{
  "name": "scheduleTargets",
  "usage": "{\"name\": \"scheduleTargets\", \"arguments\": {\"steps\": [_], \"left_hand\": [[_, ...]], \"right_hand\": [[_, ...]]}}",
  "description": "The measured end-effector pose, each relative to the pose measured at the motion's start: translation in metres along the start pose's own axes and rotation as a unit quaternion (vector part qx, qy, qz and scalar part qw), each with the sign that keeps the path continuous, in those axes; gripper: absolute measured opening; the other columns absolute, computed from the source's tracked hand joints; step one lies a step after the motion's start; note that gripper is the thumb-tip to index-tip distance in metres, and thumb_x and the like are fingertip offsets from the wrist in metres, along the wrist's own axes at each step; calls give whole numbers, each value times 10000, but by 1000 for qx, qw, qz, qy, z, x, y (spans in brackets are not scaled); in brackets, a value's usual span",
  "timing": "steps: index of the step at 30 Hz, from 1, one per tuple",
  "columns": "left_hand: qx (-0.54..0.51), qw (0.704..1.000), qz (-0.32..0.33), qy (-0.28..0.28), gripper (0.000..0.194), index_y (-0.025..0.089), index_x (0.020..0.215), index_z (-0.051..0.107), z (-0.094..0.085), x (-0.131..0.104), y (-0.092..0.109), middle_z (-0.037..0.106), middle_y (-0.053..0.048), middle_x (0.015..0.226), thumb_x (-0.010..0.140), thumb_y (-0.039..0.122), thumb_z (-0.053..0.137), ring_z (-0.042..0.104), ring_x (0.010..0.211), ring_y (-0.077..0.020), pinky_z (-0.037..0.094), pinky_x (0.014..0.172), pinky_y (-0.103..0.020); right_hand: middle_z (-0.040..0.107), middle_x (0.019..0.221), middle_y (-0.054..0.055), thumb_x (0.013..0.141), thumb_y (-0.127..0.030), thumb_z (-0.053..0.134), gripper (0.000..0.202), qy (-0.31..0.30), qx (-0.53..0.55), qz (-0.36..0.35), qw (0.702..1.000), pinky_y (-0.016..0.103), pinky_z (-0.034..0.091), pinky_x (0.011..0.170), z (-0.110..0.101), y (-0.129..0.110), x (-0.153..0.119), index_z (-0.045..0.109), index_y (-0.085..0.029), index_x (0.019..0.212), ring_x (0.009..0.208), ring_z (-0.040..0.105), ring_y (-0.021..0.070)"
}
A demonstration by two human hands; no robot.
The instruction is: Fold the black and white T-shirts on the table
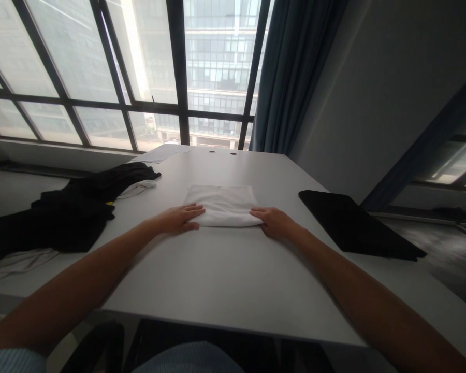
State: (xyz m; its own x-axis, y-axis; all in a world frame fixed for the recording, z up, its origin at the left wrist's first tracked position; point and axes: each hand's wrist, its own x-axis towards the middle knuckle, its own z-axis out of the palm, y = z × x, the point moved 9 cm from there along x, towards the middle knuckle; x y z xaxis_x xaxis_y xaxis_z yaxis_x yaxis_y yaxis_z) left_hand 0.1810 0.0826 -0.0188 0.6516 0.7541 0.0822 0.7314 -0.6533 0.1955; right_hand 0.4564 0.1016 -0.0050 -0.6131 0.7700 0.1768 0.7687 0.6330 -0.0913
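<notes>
Both forearms outstretched, left fingers and right fingers flat, inward-facing.

I can't read any lettering, number, brand or sign anywhere from here. Over toward nine o'clock a small yellow patch shows at the edge of the dark clothes, too tiny for me to tell whether it bears a mark. At ten o'clock a pale sheet lies near the table's far end, and if it carries print, I can't make that out. Up at twelve, the building beyond the glass gives me no legible words either.
</notes>
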Motion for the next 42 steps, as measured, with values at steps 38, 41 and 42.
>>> {"name": "scheduleTargets", "arguments": {"steps": [38,41,42], "left_hand": [[31,961,-275,20,755,99,1609,288,11,-1,-86,224,-156,1669,1009,550,204,212,1554,-265,194,1233,-492],[24,953,-302,19,757,66,1600,291,9,-2,-85,246,-170,1663,1013,532,186,216,1552,-273,189,1235,-500],[22,952,-305,19,753,63,1598,294,9,-2,-85,250,-173,1662,1015,526,182,220,1551,-273,187,1236,-499]], "right_hand": [[441,1572,202,1031,-563,369,640,-9,44,243,969,425,294,1204,39,81,68,541,-107,1446,1476,393,280],[640,1373,204,955,-529,574,528,4,98,266,959,367,462,1057,26,76,70,673,-108,1257,1274,608,295],[691,1290,190,917,-498,645,483,8,131,282,950,347,506,985,23,76,70,694,-110,1199,1179,664,288]]}}
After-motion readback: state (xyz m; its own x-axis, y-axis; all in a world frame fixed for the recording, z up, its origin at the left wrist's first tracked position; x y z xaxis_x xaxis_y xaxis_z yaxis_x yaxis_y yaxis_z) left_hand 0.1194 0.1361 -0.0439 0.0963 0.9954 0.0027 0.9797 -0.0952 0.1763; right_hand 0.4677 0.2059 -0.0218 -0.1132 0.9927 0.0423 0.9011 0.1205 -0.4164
